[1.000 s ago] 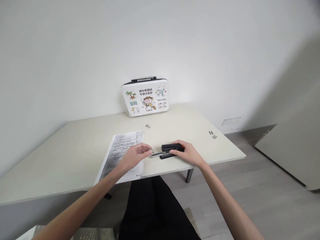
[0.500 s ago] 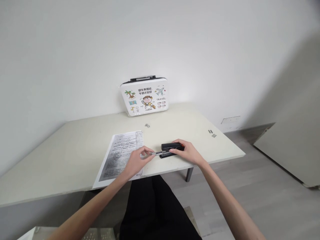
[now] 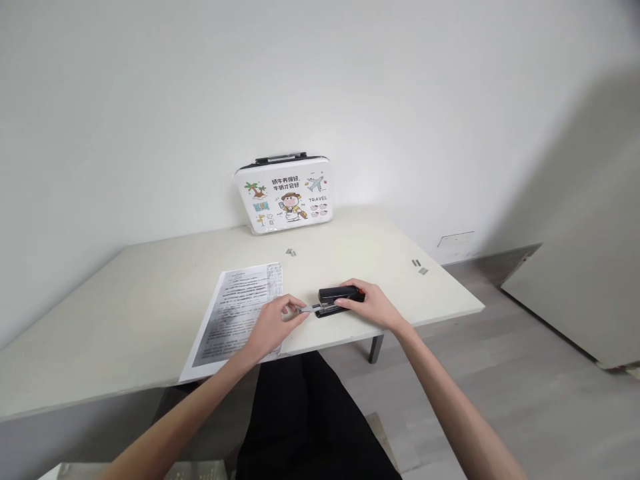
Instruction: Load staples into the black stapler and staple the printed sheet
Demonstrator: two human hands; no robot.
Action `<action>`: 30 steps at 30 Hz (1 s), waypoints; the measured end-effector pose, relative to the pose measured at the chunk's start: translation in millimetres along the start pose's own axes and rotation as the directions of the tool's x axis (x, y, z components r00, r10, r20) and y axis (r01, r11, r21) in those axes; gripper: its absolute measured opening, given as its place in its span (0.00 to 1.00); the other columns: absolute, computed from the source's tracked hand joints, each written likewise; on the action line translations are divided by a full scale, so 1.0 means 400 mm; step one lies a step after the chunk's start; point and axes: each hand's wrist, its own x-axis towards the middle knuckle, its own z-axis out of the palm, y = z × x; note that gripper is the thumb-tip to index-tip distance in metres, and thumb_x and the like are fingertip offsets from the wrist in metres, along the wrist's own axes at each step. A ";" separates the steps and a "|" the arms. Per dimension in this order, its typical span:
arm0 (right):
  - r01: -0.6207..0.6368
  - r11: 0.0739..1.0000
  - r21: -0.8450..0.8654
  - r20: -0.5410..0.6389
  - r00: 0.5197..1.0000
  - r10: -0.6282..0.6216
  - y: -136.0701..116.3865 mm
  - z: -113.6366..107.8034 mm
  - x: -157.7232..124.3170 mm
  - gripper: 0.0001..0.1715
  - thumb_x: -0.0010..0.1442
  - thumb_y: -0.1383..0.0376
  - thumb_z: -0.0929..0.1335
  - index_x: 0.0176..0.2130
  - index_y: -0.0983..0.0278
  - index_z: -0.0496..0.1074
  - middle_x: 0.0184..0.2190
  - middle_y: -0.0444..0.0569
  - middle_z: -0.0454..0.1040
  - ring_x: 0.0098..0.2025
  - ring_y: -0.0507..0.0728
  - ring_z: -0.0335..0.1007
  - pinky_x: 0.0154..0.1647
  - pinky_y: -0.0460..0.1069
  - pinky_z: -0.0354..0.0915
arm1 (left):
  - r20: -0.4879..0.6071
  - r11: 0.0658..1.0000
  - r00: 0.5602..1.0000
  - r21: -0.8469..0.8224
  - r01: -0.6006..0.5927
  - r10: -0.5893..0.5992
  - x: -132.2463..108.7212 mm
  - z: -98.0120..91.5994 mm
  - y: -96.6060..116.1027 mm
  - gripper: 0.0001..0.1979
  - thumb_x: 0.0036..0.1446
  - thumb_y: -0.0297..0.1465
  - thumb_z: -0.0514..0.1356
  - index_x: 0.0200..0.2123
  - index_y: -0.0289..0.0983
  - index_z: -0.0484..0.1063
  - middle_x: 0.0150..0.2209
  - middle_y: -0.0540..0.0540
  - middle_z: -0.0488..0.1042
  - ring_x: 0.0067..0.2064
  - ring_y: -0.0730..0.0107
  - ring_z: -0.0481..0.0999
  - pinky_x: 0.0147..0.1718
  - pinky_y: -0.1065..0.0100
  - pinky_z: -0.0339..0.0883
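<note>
A black stapler (image 3: 336, 293) rests near the front edge of the table, its top arm raised a little over its base. My right hand (image 3: 373, 303) is wrapped round its rear end, where a bit of red shows. From the stapler's left end sticks out a silver metal staple tray (image 3: 310, 309). My left hand (image 3: 275, 323) pinches the outer end of this tray between thumb and fingers. Whether loose staples lie in it is too small to tell. Beneath and beside my left hand lies a printed sheet of paper (image 3: 235, 313).
Small staple strips (image 3: 291, 252) lie mid-table, and more staple strips (image 3: 419, 267) lie to the right. A white cartoon-printed case (image 3: 285, 200) with a black handle leans against the wall (image 3: 150, 100). The pale table (image 3: 125, 320) ends close to my legs.
The view has shifted slightly, so the case, paper and table sit a little further left. Both hands keep nearly the same grip on the stapler and its tray.
</note>
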 end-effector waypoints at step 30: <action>0.082 0.996 -0.016 0.083 0.993 -0.081 0.029 -0.008 -0.002 0.21 0.60 0.47 0.75 0.44 0.59 0.75 0.41 0.47 0.79 0.43 0.60 0.74 0.46 0.53 0.67 | 0.268 0.761 0.786 0.214 -0.613 0.557 0.175 0.033 -0.041 0.18 0.66 0.47 0.65 0.33 0.38 0.77 0.36 0.48 0.79 0.39 0.65 0.77 0.34 0.67 0.61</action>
